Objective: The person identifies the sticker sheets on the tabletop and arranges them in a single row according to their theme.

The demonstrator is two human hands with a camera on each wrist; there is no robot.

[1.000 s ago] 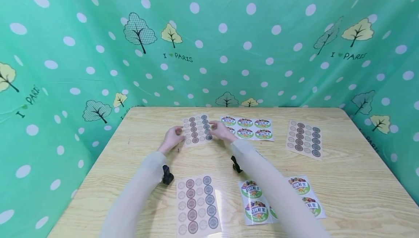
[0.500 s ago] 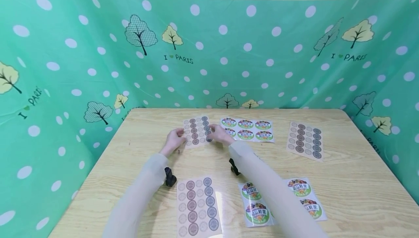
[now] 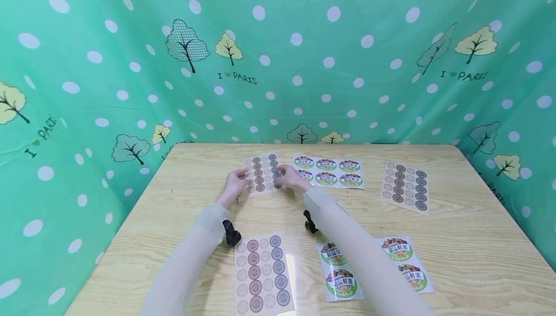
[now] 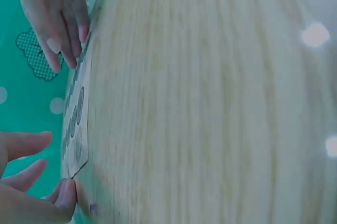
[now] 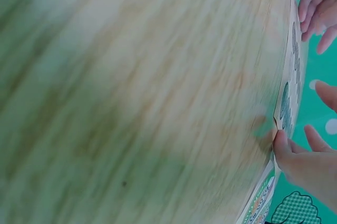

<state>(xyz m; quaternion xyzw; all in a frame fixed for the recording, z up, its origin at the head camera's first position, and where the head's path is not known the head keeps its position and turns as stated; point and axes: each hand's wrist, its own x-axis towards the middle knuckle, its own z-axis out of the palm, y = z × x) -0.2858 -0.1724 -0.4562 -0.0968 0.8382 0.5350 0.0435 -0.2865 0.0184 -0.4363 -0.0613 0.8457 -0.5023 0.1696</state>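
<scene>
A brown sticker sheet (image 3: 263,173), printed with columns of round pale, reddish and grey stickers, lies at the back of the table left of the middle. My left hand (image 3: 234,184) pinches its lower left corner; in the left wrist view, the thumb (image 4: 64,198) is right at that corner and other fingers stand spread above. At the opposite edge, my right hand (image 3: 293,179) pinches the sheet's right side, where the right wrist view shows the thumb (image 5: 283,147) at a slightly bent edge. Both hands partly cover the outer sticker columns.
Just right of that sheet lies a white fruit-label sheet (image 3: 336,172). Another brown sticker sheet (image 3: 405,186) is farther right, and one (image 3: 263,275) lies at the front. My right forearm crosses a front fruit-label sheet (image 3: 410,264). A green curtain (image 3: 278,65) hangs behind the table (image 3: 469,239).
My left hand has shifted slightly right over the sheet's left edge. The right hand has slid down a little along the right edge. The sheet itself has barely moved.
</scene>
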